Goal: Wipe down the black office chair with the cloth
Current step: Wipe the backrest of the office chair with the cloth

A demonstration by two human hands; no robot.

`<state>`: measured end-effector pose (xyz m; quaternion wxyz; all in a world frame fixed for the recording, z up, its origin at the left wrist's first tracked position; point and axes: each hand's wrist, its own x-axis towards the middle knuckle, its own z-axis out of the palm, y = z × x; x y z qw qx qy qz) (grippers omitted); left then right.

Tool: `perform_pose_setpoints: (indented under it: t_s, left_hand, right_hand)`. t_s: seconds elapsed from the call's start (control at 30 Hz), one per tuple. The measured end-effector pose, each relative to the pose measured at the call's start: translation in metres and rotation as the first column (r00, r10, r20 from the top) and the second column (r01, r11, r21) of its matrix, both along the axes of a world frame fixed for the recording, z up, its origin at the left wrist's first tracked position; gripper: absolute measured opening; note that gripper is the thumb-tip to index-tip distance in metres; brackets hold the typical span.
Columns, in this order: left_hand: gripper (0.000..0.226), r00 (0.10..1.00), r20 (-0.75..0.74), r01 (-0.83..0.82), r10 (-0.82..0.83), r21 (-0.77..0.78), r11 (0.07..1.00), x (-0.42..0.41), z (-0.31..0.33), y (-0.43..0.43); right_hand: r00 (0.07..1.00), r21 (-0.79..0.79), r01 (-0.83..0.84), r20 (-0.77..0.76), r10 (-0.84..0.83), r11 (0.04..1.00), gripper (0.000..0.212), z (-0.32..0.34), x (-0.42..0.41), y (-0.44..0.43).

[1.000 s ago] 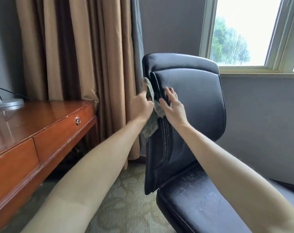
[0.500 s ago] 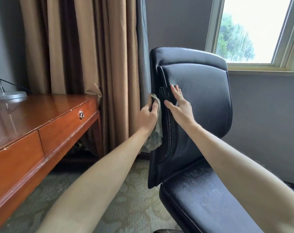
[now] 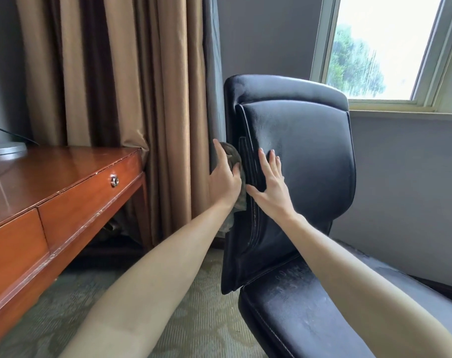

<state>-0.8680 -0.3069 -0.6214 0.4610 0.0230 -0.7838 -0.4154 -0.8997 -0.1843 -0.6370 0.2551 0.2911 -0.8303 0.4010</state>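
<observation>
while the wooden desk [image 3: 65,182] stood off at the frame's left, the left hand [image 3: 226,180] at centre curled its fingers round the bunched cloth [image 3: 232,156], pressing it to the black office chair [image 3: 305,156] backrest's side edge; just right, the right hand [image 3: 270,184] lay flat, fingers straight, holding nothing, likely bracing the backrest against that push.

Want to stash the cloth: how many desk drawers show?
2. The first drawer at the end nearest the curtain, with a metal lock; the second drawer beside it at the left frame edge. The desk runs off-frame, so more may be hidden.
</observation>
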Motion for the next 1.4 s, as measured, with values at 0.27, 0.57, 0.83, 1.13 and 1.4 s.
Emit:
perform_pose_setpoints:
  t_s: [0.27, 0.57, 0.83, 1.13, 1.4]
  left_hand:
    - [0.04, 0.999, -0.039, -0.029, 0.03, 0.015, 0.999, -0.008, 0.003, -0.005]
    - [0.049, 0.995, -0.076, -0.062, 0.061, -0.015, 0.998, 0.021, -0.012, -0.003]
    - [0.067, 0.966, -0.258, -0.119, -0.005, -0.46, 0.88, 0.05, -0.007, 0.0]
    - [0.068, 0.985, -0.175, -0.115, -0.006, -0.677, 0.727, 0.071, -0.029, -0.013]
    - [0.058, 0.991, -0.129, -0.128, 0.045, -0.766, 0.631, 0.076, -0.08, -0.018]
  right_hand:
    - [0.998, 0.118, 0.028, -0.058, -0.022, 0.993, 0.108, -0.008, -0.005, -0.003]
    - [0.994, 0.077, -0.031, -0.104, 0.039, 0.997, 0.103, -0.013, 0.021, 0.0]
    - [0.98, -0.011, -0.163, -0.117, 0.16, 0.987, 0.1, -0.013, 0.058, 0.021]
    - [0.982, 0.007, -0.18, -0.054, 0.18, 0.984, 0.109, -0.022, 0.074, 0.027]
    - [0.987, 0.022, -0.146, -0.066, 0.147, 0.989, 0.106, -0.027, 0.074, 0.028]
